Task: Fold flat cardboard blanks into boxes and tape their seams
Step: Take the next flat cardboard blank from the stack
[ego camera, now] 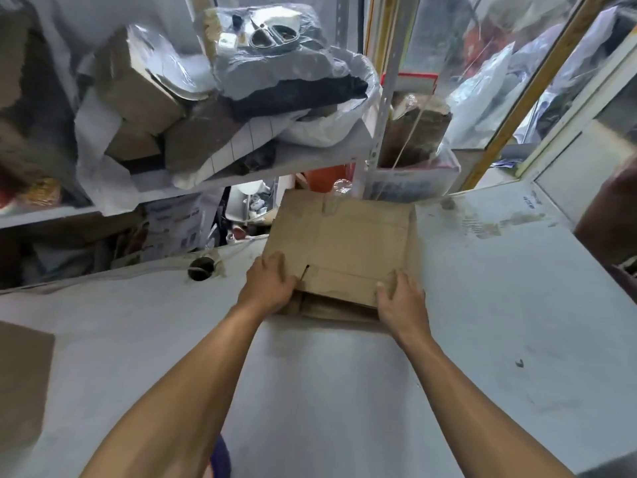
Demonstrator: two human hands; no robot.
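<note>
- The cardboard blank (344,243) lies flat on the pale worktop (482,305), at its far middle part, just ahead of both of my hands.
- It looks roughly square from here, so I cannot give it a clear long axis; its edges run close to parallel with the worktop's far edge, and the far left corner overhangs that edge.
- The near edge faces me; a short slit cuts in from it near the left, and a lower layer of cardboard shows underneath there.
- My left hand (270,282) rests palm down on the near left corner, fingers spread and fairly straight, pressing rather than gripping.
- My right hand (400,294) lies on the near right corner, fingers loosely extended over the top face, thumb toward the middle; it grips nothing.
- A round hole (201,269) sits in the worktop left of the blank, apart from it.
- Behind: a cluttered shelf (310,160) with boxes and plastic bags.
</note>
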